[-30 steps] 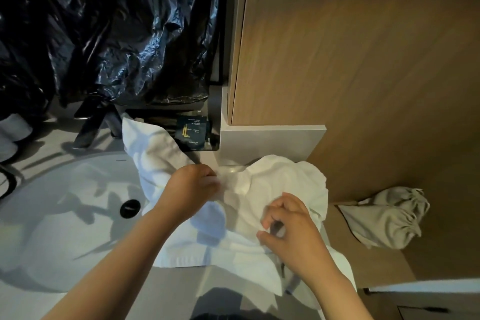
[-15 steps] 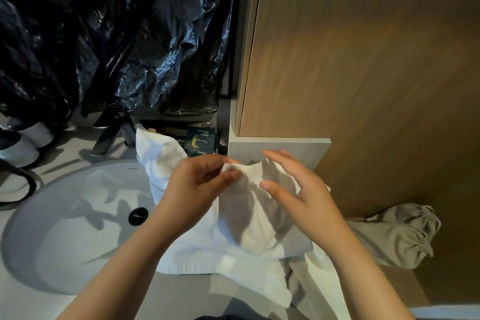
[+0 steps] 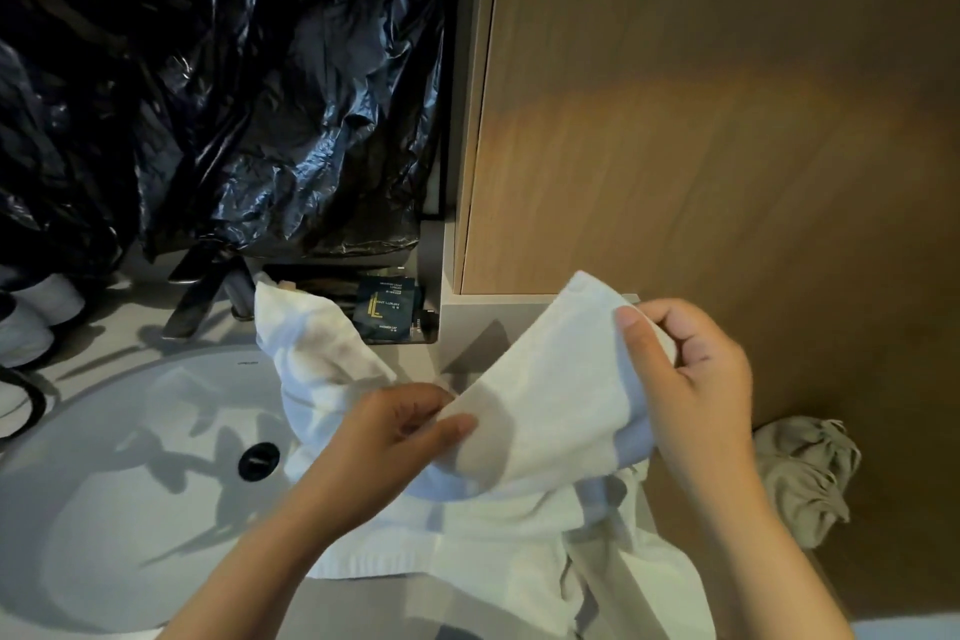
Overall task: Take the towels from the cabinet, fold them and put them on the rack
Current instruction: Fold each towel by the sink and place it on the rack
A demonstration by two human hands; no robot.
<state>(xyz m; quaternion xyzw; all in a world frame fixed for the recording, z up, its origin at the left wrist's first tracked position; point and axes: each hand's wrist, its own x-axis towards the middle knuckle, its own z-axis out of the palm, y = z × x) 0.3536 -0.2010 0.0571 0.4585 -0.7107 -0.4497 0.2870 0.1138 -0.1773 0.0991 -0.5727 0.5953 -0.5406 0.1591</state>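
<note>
A white towel is stretched between both hands above the counter's right end. My left hand pinches its lower left edge; my right hand grips its upper right corner, held higher. More white towel cloth lies bunched over the sink's right rim and hangs down below my wrists. The wooden cabinet stands shut behind my hands. No rack is in view.
A round white sink with a black drain fills the lower left, its dark faucet behind it. Black plastic sheeting covers the wall. A dark sachet box sits by the cabinet. A grey drawstring bag hangs at right.
The hands lifted from the bunched towel and drew apart; my right hand moved up and right with a corner, stretching the cloth taut between them.
</note>
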